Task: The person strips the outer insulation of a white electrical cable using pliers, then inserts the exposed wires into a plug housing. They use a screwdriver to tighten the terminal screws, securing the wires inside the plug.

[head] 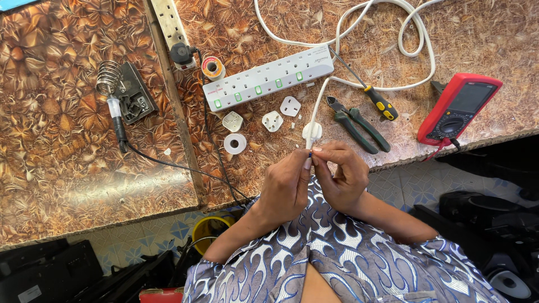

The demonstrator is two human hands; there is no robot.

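both hands [314,177] pinch end of white cable [316,112] between fingertips, just above desk [84,168] edge. cable likely light, limp, thin; grip close to tip. pliers [356,126] just beyond right hand.

A brown leaf-patterned tabletop [67,146] carries a white power strip [268,77]. Just below the strip lie three white plug parts [273,120] and a white tape roll [234,143]; to its right are green-handled pliers [359,126], a yellow-handled screwdriver [368,90] and a red multimeter [457,109]. Well left of the strip sits a soldering iron stand [120,90].
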